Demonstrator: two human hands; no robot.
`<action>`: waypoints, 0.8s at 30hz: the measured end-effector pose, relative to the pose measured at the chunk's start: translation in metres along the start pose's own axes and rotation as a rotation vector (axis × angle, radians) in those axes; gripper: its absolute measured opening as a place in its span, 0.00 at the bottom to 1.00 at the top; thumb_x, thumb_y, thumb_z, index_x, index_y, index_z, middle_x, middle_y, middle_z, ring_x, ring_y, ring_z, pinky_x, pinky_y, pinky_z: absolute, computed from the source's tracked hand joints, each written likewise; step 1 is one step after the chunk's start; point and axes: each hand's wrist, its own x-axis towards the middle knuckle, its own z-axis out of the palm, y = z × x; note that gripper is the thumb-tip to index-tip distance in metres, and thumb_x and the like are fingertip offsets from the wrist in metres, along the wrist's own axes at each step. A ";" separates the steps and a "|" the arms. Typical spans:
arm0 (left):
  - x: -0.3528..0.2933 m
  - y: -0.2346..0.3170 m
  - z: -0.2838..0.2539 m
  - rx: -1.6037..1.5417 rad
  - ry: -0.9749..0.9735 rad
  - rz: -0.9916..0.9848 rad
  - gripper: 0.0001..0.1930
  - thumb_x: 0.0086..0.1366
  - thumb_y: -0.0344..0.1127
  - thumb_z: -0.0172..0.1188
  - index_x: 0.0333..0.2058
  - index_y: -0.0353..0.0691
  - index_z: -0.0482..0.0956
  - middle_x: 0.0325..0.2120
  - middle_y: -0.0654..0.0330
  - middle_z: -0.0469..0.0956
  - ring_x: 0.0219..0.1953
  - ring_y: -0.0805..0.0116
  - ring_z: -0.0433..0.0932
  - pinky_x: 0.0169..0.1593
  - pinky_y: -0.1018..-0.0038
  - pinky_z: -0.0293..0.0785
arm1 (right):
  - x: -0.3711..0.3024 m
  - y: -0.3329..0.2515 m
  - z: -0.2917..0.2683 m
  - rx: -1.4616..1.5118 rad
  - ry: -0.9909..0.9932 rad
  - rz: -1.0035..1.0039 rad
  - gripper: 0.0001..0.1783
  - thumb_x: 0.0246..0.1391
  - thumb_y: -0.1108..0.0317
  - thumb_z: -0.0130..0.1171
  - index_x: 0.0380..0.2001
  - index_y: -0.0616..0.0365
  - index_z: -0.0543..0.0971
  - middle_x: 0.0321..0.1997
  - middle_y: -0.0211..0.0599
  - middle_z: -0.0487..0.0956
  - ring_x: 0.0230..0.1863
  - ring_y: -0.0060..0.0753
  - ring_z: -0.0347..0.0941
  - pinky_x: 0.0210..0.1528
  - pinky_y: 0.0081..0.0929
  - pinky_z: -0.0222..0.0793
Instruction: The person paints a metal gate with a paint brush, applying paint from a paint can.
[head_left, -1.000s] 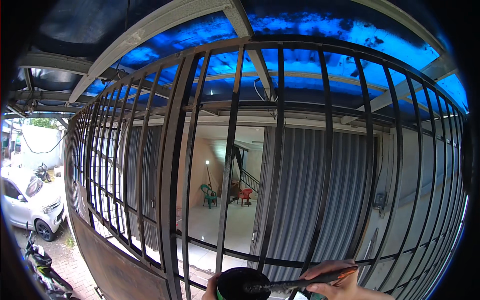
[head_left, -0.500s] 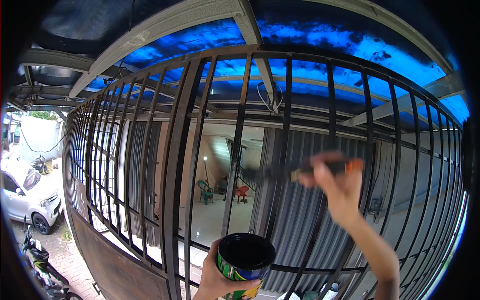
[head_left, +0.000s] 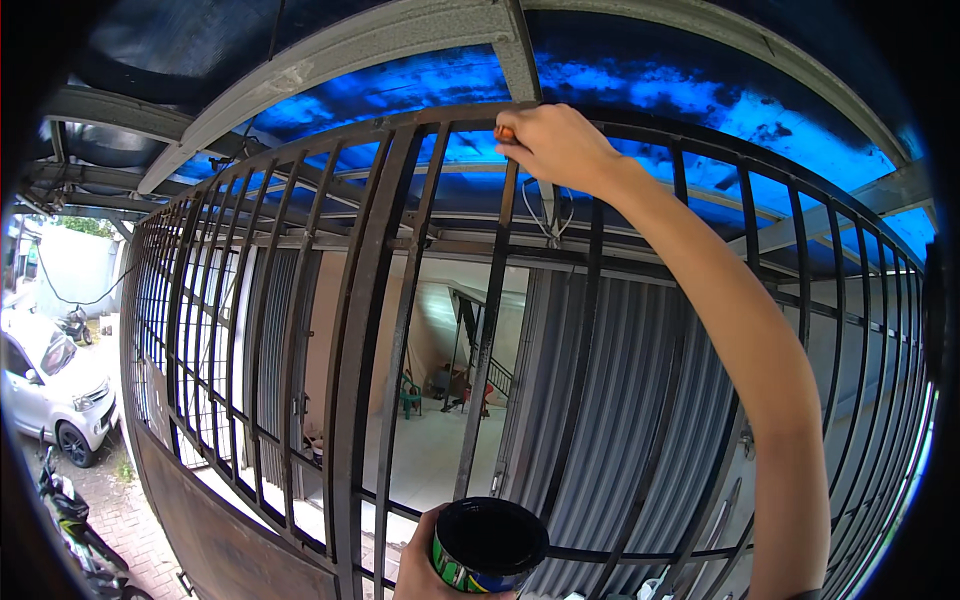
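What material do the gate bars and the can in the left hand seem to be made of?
Gate bars: most likely steel, coated in glossy black paint; they are thin, straight and joined to cross rails, with a slight sheen.
Can: probably metal, judging by its thin round rim; a green and yellow label wraps it, and the inside looks black and wet, like paint.
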 end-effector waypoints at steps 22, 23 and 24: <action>-0.012 -0.007 -0.017 0.031 -0.011 0.056 0.49 0.28 0.43 0.77 0.51 0.34 0.61 0.44 0.51 0.71 0.48 0.59 0.71 0.51 0.62 0.68 | 0.006 -0.006 0.018 -0.014 -0.094 -0.100 0.11 0.48 0.63 0.56 0.28 0.60 0.75 0.22 0.42 0.77 0.25 0.43 0.74 0.30 0.33 0.69; -0.014 -0.008 -0.018 0.027 -0.011 0.056 0.49 0.28 0.43 0.77 0.51 0.34 0.61 0.44 0.51 0.71 0.48 0.59 0.71 0.51 0.62 0.68 | 0.005 -0.016 0.015 0.077 -0.186 -0.120 0.10 0.47 0.63 0.57 0.26 0.60 0.74 0.20 0.42 0.76 0.23 0.42 0.73 0.28 0.30 0.69; -0.013 -0.009 -0.016 0.011 -0.008 0.049 0.49 0.27 0.43 0.77 0.51 0.34 0.61 0.44 0.51 0.71 0.47 0.59 0.71 0.51 0.62 0.68 | 0.004 -0.024 0.007 0.108 -0.224 -0.068 0.10 0.47 0.64 0.58 0.25 0.61 0.74 0.19 0.42 0.76 0.22 0.39 0.73 0.28 0.28 0.68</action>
